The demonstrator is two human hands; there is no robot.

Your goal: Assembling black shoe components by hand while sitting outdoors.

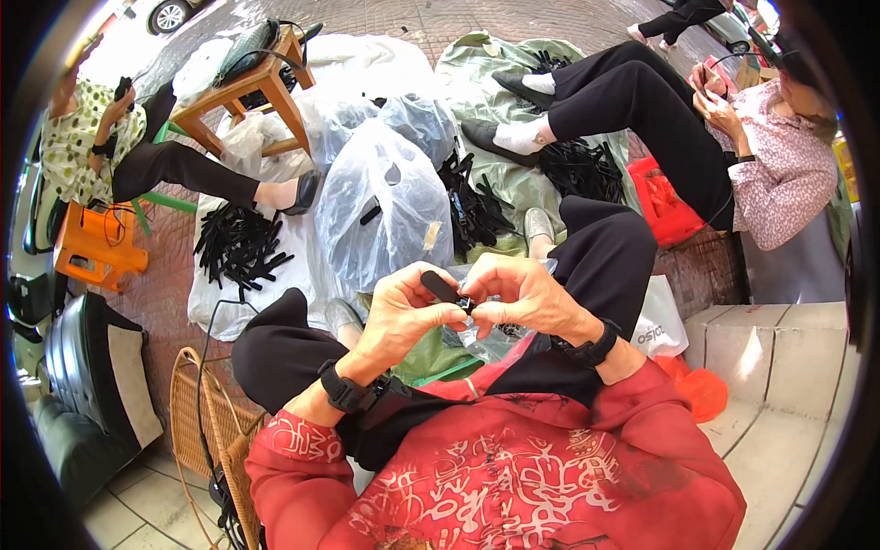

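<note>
Above my lap, my left hand pinches a small black plastic piece with a rounded, paddle-like end that sticks up. My right hand meets it at the other end, thumb and fingertips closed on the same piece. A small shiny bit shows between the fingertips; its details are too small to tell. Past my hands stands a bulging clear plastic bag. Loose black strips lie in a pile right of the bag and in another pile on white sheeting to the left.
A person in a dotted top sits at left by an orange stool and a wooden stool. Another sits at right near a red plastic stool, legs stretched over green sheeting. A wicker chair and tiled step flank me.
</note>
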